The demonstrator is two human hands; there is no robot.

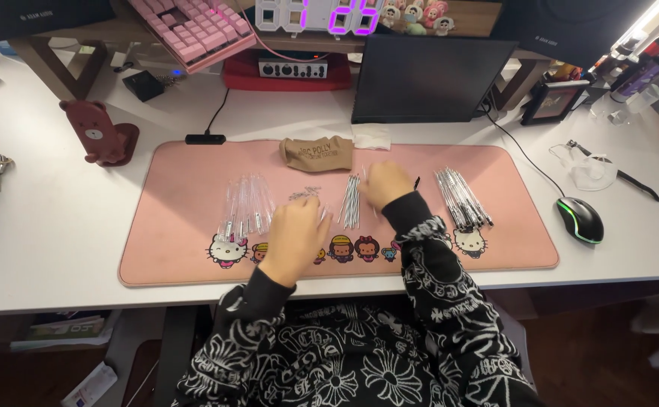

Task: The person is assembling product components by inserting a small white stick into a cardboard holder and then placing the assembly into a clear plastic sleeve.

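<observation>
Thin clear sticks with silvery ends lie in bundles across the pink desk mat (164, 226), and the head view looks straight down on them. One bundle of clear sticks (245, 203) fans out on the left of the mat, a tighter middle bundle (351, 200) sits between the two hands, and a right-hand pile (461, 197) lies well apart near the mat's far side. A small scatter of silvery bits (305, 194) rests just above the left hand (293, 235). That hand is curled, knuckles up, fingers drawn together beside the scatter; whether it pinches anything cannot be told. The right hand (387, 185) hovers just beside the middle bundle, fingers bent toward it, grip hidden by blur. Judging by the layout, the sorting or assembling of sticks is mid-way, and any pick from that bundle would call for a fine pinch on one stick alone. A brown pouch (317, 153) lies behind, a mouse (579, 219) on the white counter (58, 226).
</observation>
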